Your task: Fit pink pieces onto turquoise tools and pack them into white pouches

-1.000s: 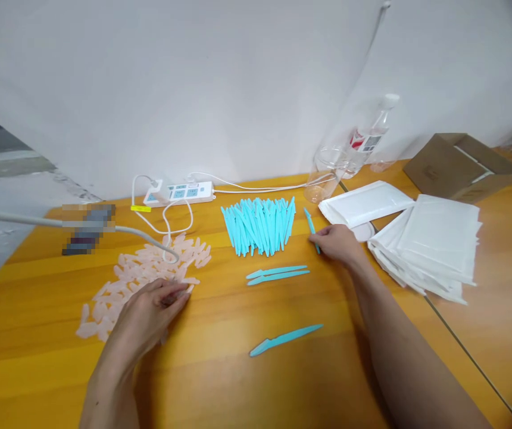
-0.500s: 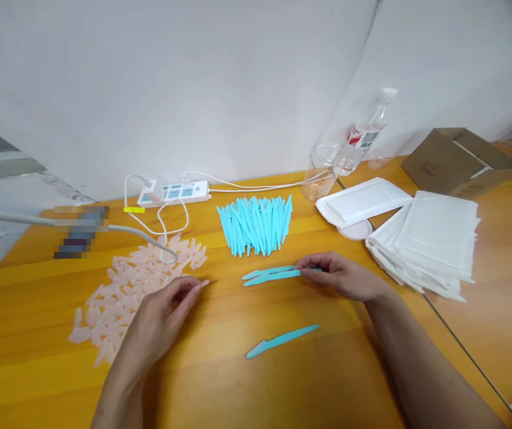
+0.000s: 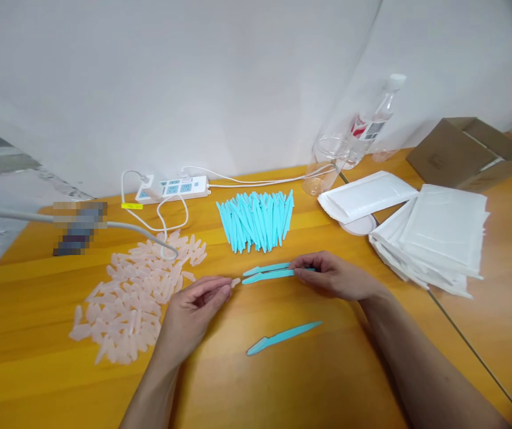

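The left hand is closing in, bringing a pinched pale piece just beside the left end of the nearer of 2 blue sticks. The right hand is pinching their right ends, perhaps steadying them.

Hands, blue sticks, pale caps

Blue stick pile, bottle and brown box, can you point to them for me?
Blue stick pile (image 3: 256,221): head view, middle of the pile.
Bottle (image 3: 374,129): head view, its label.
Brown box (image 3: 441,154): head view, its side.
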`<state>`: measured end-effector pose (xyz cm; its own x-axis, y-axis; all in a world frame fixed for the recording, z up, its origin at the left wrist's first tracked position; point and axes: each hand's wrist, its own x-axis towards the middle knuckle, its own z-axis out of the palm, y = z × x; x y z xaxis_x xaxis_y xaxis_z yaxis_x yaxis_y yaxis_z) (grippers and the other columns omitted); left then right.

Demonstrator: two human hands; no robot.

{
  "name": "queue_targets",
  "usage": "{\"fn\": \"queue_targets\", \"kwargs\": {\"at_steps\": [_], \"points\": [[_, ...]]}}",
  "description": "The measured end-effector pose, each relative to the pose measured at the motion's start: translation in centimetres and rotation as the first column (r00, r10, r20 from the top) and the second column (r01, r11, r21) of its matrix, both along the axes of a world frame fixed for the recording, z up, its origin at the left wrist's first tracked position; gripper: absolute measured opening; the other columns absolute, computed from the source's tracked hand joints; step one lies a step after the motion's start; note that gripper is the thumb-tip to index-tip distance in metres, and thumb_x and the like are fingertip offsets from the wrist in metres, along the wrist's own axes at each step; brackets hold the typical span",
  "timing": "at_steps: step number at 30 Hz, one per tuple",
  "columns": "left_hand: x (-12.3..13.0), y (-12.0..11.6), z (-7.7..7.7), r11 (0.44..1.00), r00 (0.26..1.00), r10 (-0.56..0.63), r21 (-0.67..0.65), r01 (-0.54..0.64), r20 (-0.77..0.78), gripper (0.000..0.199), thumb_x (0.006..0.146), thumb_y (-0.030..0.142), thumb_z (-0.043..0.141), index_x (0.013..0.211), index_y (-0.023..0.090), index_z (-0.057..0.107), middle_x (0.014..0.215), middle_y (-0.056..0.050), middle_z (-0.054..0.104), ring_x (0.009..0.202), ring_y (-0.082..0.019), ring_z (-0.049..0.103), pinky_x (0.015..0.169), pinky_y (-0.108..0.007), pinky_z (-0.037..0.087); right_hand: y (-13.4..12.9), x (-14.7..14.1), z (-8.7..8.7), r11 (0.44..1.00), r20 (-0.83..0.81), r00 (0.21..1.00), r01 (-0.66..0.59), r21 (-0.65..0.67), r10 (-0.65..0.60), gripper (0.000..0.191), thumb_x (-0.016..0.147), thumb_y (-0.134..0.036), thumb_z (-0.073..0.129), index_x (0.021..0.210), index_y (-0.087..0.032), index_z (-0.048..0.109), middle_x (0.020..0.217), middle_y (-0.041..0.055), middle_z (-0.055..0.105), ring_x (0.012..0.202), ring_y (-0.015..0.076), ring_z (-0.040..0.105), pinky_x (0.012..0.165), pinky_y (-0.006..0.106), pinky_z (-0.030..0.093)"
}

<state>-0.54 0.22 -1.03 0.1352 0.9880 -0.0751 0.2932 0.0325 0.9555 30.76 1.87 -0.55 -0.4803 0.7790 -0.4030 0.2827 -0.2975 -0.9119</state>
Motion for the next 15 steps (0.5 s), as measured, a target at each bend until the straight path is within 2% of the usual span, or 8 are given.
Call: {"fn": "queue_targets", "kwargs": {"at_steps": [5, 9, 12, 15], "points": [[1.0, -0.3, -0.2, 0.997, 0.998, -0.054, 0.052, 0.057, -0.045, 0.016, 0.086, 0.034, 0.072, 0.095, 0.023, 0.080, 0.098, -0.005, 0.077, 0.088, -0.016, 0.071, 0.076, -0.023, 0.058, 0.0, -0.3, 0.0, 1.000, -0.004, 1.000, -0.016, 0.027, 0.017, 0.042, 0.095, -0.055, 0.054, 0.102, -0.015, 0.066, 0.065, -0.0062, 0.040, 0.052, 0.0064, 0.028, 0.045, 0.021, 0.022], [1.9, -0.7, -0.6, 0.992, 0.993, -0.101, 0.075, 0.106, -0.066, 0.018, 0.090, 0.034, 0.067, 0.098, 0.023, 0.079, 0.102, -0.006, 0.076, 0.089, -0.018, 0.071, 0.077, -0.027, 0.058, -0.3, -1.1, 0.3, 0.993, 0.040, 0.998, -0.057, 0.105, 0.053, 0.039, 0.097, -0.051, 0.052, 0.097, -0.016, 0.068, 0.066, -0.0049, 0.043, 0.056, 0.0082, 0.032, 0.050, 0.022, 0.025], [2.3, -1.0, -1.1, 0.977, 0.980, -0.146, 0.138, 0.165, -0.139, 0.019, 0.093, 0.032, 0.064, 0.106, 0.024, 0.076, 0.107, -0.008, 0.075, 0.087, -0.018, 0.071, 0.074, -0.028, 0.059, -0.5, -1.8, 0.7, 0.973, 0.168, 0.985, -0.082, 0.216, 0.046, 0.033, 0.096, -0.045, 0.052, 0.087, -0.017, 0.068, 0.066, -0.0033, 0.050, 0.059, 0.0101, 0.038, 0.053, 0.023, 0.029], [2.4, -1.0, -1.8, 0.918, 0.940, -0.188, 0.288, 0.271, -0.284, 0.022, 0.094, 0.026, 0.063, 0.114, 0.026, 0.073, 0.109, -0.008, 0.074, 0.093, -0.019, 0.070, 0.079, -0.031, 0.058, -0.9, -2.2, 0.9, 0.935, 0.332, 0.943, -0.094, 0.343, -0.027, 0.023, 0.093, -0.037, 0.057, 0.088, -0.019, 0.071, 0.075, 0.0003, 0.063, 0.065, 0.0134, 0.052, 0.059, 0.025, 0.036]]}}
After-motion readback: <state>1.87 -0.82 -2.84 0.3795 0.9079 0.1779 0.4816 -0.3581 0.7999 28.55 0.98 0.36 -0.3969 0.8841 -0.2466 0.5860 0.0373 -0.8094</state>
